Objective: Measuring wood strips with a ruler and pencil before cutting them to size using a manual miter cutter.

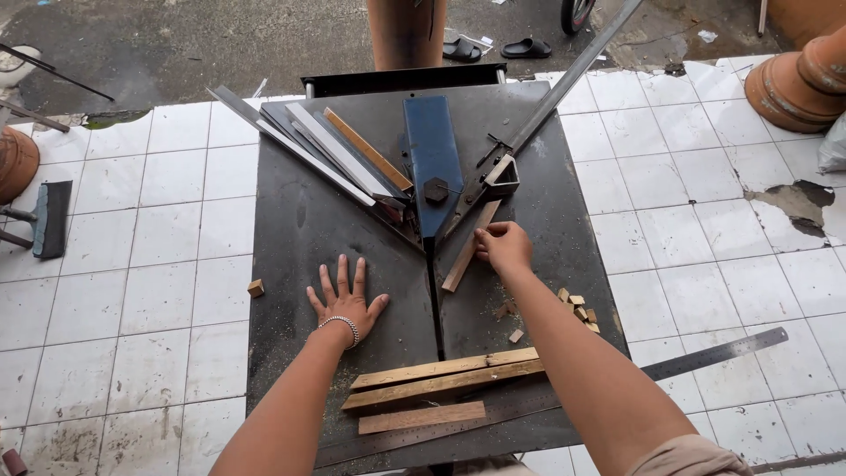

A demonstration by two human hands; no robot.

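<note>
On steel table (300,238), right hand (504,247) pinching wood strip (467,249)

Single head camera, so no second view to overlap. I look steeply down and forward from above the dark metal worktable (308,229), close; both forearms enter from the bottom edge, tiled floor (159,203) around.

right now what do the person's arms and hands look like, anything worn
Both forearms are bare, with no gloves on the hands. The left hand has a beaded silver bracelet at the wrist. The right hand wears nothing visible; a beige sleeve shows at the upper right arm.
</note>
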